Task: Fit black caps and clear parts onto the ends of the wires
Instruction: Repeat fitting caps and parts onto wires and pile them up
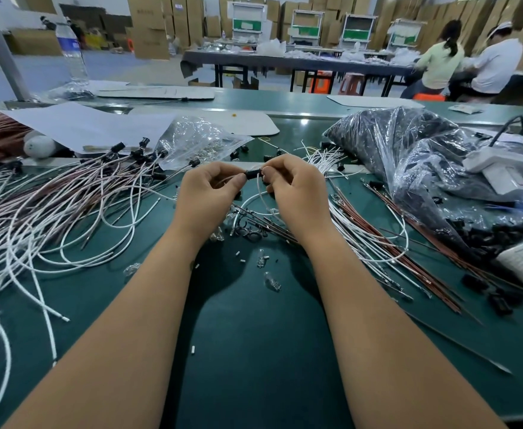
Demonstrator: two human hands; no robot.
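Several clear parts (272, 283) are scattered on the green desk (254, 351) nearest the viewer. Above them, a black cap (252, 174) is pinched between left hand (207, 193) & right hand (294, 190), with a white wire (255, 198) looped beneath. Capped wires (68, 193) are piled at left; bag of caps (409, 156) is seen far right.

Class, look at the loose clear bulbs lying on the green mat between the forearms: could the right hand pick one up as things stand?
Probably not at once: the right hand is pinching the black cap. Nothing covers the nearest clear bulb.
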